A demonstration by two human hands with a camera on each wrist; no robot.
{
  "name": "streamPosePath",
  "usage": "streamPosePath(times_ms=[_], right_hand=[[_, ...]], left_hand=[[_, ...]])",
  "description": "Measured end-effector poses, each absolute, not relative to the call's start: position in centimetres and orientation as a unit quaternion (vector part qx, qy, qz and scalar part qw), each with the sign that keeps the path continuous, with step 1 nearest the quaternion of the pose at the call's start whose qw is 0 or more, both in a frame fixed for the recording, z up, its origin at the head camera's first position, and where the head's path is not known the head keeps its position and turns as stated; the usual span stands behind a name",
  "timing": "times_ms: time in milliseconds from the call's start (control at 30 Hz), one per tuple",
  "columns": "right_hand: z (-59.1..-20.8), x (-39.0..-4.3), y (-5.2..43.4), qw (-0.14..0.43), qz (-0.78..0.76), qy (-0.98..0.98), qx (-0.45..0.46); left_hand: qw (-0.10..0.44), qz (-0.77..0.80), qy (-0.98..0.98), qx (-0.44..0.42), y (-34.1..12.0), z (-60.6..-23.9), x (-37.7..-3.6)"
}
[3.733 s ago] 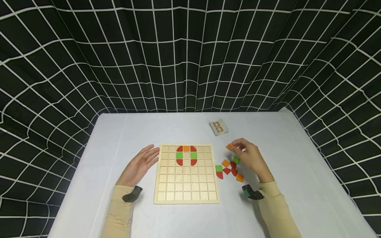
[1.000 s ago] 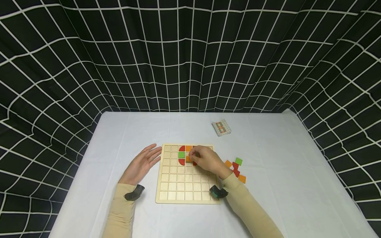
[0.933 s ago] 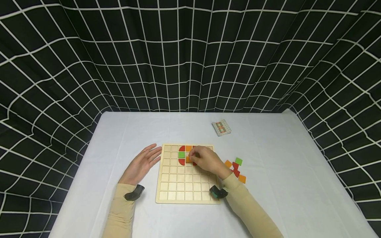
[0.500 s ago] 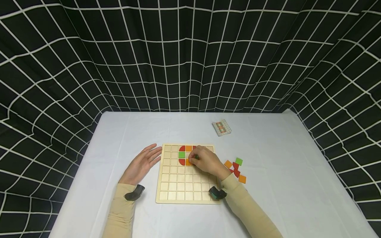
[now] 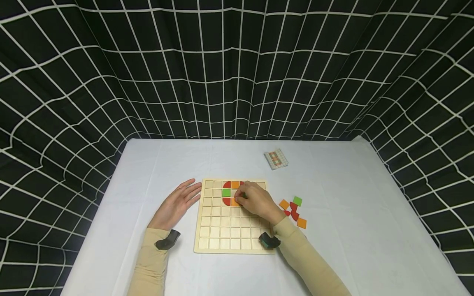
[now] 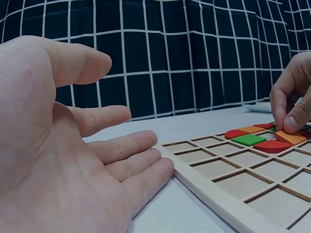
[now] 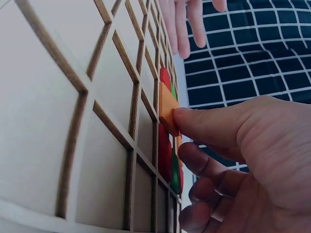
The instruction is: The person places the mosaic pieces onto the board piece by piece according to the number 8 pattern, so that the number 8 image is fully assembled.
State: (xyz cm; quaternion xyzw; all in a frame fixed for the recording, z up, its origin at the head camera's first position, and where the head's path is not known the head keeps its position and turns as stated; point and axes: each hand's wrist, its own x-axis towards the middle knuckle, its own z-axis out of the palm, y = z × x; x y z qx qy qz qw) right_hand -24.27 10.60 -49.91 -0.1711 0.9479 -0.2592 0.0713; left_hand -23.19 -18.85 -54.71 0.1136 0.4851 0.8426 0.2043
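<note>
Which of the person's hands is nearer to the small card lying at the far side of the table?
The right hand. It rests on the wooden board, pressing an orange tile, below and just left of the card. The left hand lies flat at the board's left edge, farther off.

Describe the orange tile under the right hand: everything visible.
The orange tile is a thin, flat square, seemingly painted wood. It sits in the wooden grid board, third row, between red quarter-round pieces and below the green square. One edge looks slightly raised, not fully seated. The right hand presses it with fingertips.
</note>
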Motion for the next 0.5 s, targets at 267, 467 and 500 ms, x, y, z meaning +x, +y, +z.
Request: streamPosePath(times_ms=[267,467,500], right_hand=[[-50.14,-24.31,10.56,0.064,-0.251,0.949,-0.179],[-50.13,-24.30,10.52,0.062,-0.269,0.947,-0.164],[-50.04,-24.29,10.54,0.061,-0.274,0.946,-0.160]], left_hand=[[0.206,0.848,0.476,0.108,-18.89,-54.85,-23.21],[0.207,0.850,0.473,0.106,-18.84,-54.88,-23.21],[0.207,0.849,0.474,0.106,-18.84,-54.87,-23.21]])
